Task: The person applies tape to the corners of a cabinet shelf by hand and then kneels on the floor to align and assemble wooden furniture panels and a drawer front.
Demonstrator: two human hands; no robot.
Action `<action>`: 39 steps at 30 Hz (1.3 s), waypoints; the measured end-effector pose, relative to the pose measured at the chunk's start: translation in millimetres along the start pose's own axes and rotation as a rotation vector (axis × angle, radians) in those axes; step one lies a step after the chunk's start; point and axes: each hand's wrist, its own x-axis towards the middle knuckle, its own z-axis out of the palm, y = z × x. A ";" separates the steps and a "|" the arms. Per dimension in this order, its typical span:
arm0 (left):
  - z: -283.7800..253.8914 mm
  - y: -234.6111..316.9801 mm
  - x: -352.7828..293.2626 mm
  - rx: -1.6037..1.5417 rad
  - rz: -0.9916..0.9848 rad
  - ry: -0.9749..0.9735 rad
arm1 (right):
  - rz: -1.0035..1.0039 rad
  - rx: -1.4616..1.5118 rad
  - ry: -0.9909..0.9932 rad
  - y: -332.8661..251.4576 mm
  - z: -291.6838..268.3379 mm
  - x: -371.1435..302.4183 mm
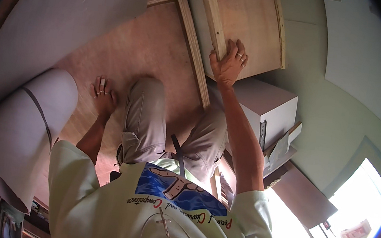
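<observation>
My right hand (229,66) is up on a wooden-framed plywood box (251,20). Its thumb lies at the outer edge of the box's pale wooden rail (214,16), and its fingers bend over onto the panel, so the rail sits between them. One finger bears rings. Lower down on the left, my left hand (104,97) rests on a reddish plywood panel (131,41) with fingers spread, holding nothing. Something small and pale, like a ring or a wrap, shows on one finger. My legs are bent on the panel between the two hands.
A rolled grey sheet (36,115) bound with a dark strap stands at my left, below a large grey sheet (71,6). Beside my right forearm are a grey cabinet (268,99) with a metal slide and a brownish board (304,195). A bright opening (362,195) lies at lower right.
</observation>
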 end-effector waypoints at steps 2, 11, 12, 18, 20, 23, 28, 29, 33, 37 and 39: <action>-4.3 0.5 1.1 -0.014 0.017 0.023 | -0.003 0.006 0.006 1.3 3.7 -1.9; 8.9 -5.7 6.0 0.062 0.004 -0.031 | -0.078 0.019 0.112 1.8 -3.4 0.8; 6.2 -3.2 4.8 0.081 -0.008 -0.058 | -0.082 0.000 0.100 0.6 -4.9 1.1; 13.3 5.5 -7.0 0.176 0.059 0.064 | -0.014 0.007 0.044 0.3 -9.5 -5.1; 17.0 7.3 -7.9 0.153 0.065 0.008 | -0.001 0.014 0.022 13.9 -1.9 -9.3; 19.7 -14.1 -2.1 0.035 0.104 -0.073 | -0.006 0.095 0.034 15.8 -11.9 -17.6; 8.1 -58.5 33.8 -0.427 -0.047 -0.325 | -0.059 0.363 0.087 -6.1 -53.0 -62.2; 2.3 -62.0 43.5 -0.578 -0.184 -0.421 | -0.075 0.368 0.100 -12.8 -61.7 -84.5; -35.4 -47.5 58.3 -0.583 -0.178 -0.592 | -0.166 0.518 -0.160 12.4 -83.5 -195.2; -64.9 -5.3 82.9 -0.465 -0.155 -0.680 | 0.106 0.537 -0.090 84.1 -105.9 -308.5; -86.2 34.5 96.1 -0.513 -0.027 -0.669 | 0.266 0.579 0.046 98.8 -137.5 -343.0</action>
